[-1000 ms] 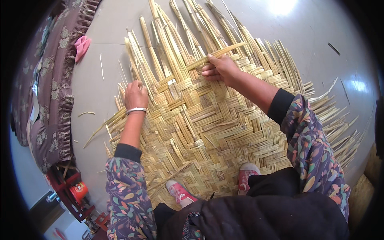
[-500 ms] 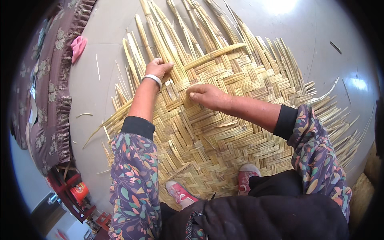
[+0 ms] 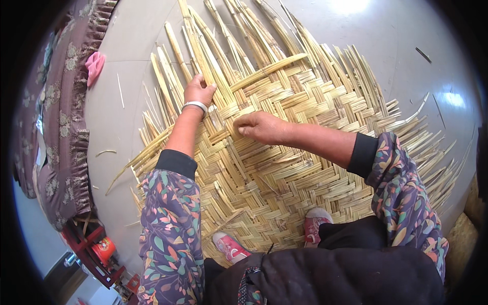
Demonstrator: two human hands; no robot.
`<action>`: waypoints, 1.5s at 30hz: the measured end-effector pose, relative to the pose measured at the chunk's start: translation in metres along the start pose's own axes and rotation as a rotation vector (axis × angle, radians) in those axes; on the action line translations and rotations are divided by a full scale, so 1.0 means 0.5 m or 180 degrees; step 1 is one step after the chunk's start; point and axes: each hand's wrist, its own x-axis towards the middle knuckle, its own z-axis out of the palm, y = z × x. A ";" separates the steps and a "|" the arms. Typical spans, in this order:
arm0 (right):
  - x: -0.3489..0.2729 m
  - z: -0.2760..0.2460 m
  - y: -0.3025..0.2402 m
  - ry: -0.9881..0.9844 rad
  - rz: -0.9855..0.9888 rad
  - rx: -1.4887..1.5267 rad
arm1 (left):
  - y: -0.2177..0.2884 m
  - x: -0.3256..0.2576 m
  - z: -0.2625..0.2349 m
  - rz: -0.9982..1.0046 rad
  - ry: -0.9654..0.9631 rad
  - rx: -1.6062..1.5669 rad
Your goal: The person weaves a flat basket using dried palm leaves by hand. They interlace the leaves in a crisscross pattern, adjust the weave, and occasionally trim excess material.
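Note:
A woven mat of split, pale yellow reeds covers the floor under me, with loose reed ends fanning out at its far and right edges. My left hand is closed on flat reed strips that stick out past the far left edge of the weave. Close to it on the right, my right hand is bent in a pinch at the woven surface; its fingertips are on a reed strip, partly hidden by the hand. One crosswise reed bundle lies over the upright strips just beyond both hands.
Red shoes stand on the mat's near part. To the left hangs a ruffled, flowered cloth, with a pink cloth beside it. A red wooden stand is at lower left. Reed scraps lie on the grey floor.
The view has shifted slightly. Both hands stay at nearly the same spots on the mat, the right one moving slightly left and nearer. The mat looks unchanged.

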 end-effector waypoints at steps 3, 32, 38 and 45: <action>-0.005 -0.002 0.000 0.0077 -0.0010 0.0016 | -0.002 0.001 0.003 0.0064 -0.0020 0.0492; -0.008 -0.275 -0.017 0.1594 0.0481 0.2596 | 0.161 -0.068 0.100 0.0522 0.0227 0.1174; 0.071 -0.296 -0.010 0.1356 0.0692 0.0776 | 0.164 -0.076 0.122 0.1281 0.0836 0.1458; 0.129 -0.304 -0.020 0.1203 0.0544 -0.2036 | 0.156 -0.067 0.120 0.0755 0.0924 0.0992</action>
